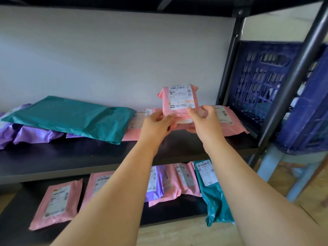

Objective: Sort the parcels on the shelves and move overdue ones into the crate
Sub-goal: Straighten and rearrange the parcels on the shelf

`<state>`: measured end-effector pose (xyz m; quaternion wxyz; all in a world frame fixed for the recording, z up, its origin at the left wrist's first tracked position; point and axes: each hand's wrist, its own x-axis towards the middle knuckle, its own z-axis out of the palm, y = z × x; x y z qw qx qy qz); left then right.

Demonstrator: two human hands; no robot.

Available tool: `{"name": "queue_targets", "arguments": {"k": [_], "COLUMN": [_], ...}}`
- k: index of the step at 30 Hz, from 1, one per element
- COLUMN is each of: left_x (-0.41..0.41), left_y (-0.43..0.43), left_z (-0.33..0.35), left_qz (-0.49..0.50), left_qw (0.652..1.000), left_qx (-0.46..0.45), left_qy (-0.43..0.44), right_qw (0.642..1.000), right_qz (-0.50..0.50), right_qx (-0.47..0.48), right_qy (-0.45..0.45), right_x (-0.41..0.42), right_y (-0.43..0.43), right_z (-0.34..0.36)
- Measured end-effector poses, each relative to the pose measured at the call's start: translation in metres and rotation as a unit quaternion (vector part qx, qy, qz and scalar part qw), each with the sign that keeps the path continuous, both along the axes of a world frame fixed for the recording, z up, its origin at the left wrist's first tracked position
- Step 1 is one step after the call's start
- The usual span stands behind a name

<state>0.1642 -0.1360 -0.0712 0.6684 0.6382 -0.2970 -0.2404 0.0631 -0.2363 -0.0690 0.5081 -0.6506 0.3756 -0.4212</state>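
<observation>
A small pink parcel [179, 98] with a white label and orange handwriting stands upright above the middle shelf [74, 157]. My left hand [156, 124] grips its lower left edge and my right hand [204, 121] grips its lower right edge. Beneath it lie flat pink parcels [229, 121]. A large teal parcel [71, 119] rests over purple parcels [30, 134] on the left of that shelf. A dark blue slatted crate [262, 80] stands to the right, beyond the shelf post.
The lower shelf [14, 215] holds several pink, purple and teal parcels, one teal parcel [211, 190] hanging over the front edge. A dark metal post [291, 80] slants between shelf and crate. The crate sits on a pale blue stool [301, 174]. Wooden floor lies below.
</observation>
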Motion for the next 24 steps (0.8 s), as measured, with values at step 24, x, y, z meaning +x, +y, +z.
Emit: {"name": "queue_targets", "arguments": {"k": [24], "left_x": [-0.007], "left_y": [-0.034], "left_z": [-0.012], "left_qz": [-0.023], "left_qw": [0.982], "left_qx": [0.146], "left_qy": [-0.118], "right_qw": [0.918], "right_qz": [-0.093], "right_qx": [-0.233], "right_qy": [0.308], "right_x": [0.001], "right_y": [-0.034], "right_z": [-0.026]}}
